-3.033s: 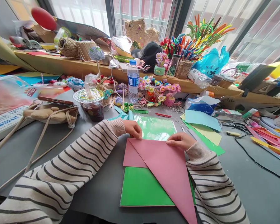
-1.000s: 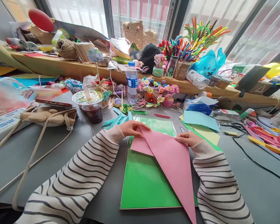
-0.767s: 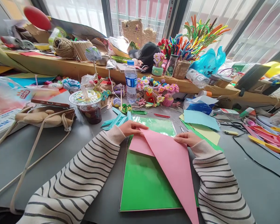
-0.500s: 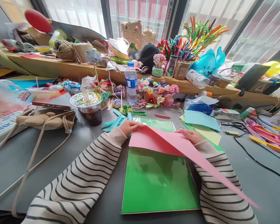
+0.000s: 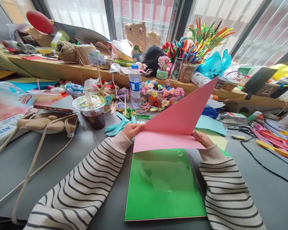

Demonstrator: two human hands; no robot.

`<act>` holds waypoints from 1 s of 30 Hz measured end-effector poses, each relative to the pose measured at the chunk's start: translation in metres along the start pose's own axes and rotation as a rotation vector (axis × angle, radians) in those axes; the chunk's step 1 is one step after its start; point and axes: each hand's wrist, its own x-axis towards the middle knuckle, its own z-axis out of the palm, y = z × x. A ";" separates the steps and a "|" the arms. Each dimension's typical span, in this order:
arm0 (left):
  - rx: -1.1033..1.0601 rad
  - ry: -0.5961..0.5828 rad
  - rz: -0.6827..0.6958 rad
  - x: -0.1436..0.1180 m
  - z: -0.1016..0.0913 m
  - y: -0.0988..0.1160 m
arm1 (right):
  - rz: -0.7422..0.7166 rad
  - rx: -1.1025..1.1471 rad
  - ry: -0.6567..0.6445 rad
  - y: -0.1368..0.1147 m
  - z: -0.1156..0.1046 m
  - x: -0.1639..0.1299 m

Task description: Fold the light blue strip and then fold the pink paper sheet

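Observation:
A pink paper sheet (image 5: 180, 124) stands half raised over a glossy green pad (image 5: 163, 188) on the grey table. Its folded triangular flap points up and to the right. My left hand (image 5: 132, 130) pinches the paper's left corner. My right hand (image 5: 201, 139) grips its lower right edge, partly hidden behind the sheet. Both arms wear striped sleeves.
A lidded drink cup (image 5: 92, 110) and a water bottle (image 5: 135, 85) stand behind my hands. A beige bag (image 5: 48, 123) with straps lies left. Blue and yellow paper sheets (image 5: 212, 127), a black cable (image 5: 261, 164) and paper strips lie right. A wooden ledge (image 5: 62, 68) holds craft clutter.
The pink triangular flap, which lay flat pointing toward me, has swung up and over and now points up to the right. The green pad below is uncovered. Both hands stayed on the paper.

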 end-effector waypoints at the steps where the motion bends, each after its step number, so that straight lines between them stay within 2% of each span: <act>1: 0.008 -0.016 0.010 0.000 0.000 0.000 | 0.051 0.028 0.001 0.002 0.000 0.001; 3: 0.026 -0.067 0.018 0.000 -0.001 0.000 | 0.142 0.109 -0.008 0.005 0.002 0.003; 5: 0.046 -0.142 -0.004 -0.001 -0.001 0.001 | 0.175 0.155 0.006 0.007 0.003 0.003; 8: 0.107 -0.256 -0.061 -0.002 -0.001 0.003 | 0.171 0.140 0.035 0.008 0.003 0.003; 10: 0.150 -0.282 -0.077 -0.002 -0.001 0.004 | 0.137 0.119 0.055 0.007 0.003 0.002; 19: 0.206 -0.262 -0.076 -0.001 -0.002 0.000 | 0.054 0.096 0.064 0.007 0.004 0.001; 23: 0.015 -0.227 -0.070 0.002 -0.003 -0.002 | -0.014 0.201 0.085 0.011 0.002 0.005; 27: -0.247 -0.157 -0.123 0.003 -0.003 -0.003 | 0.041 0.299 0.076 0.015 0.003 0.007; 30: -0.307 -0.148 -0.169 0.002 -0.003 -0.003 | 0.050 0.271 0.095 0.013 0.003 0.006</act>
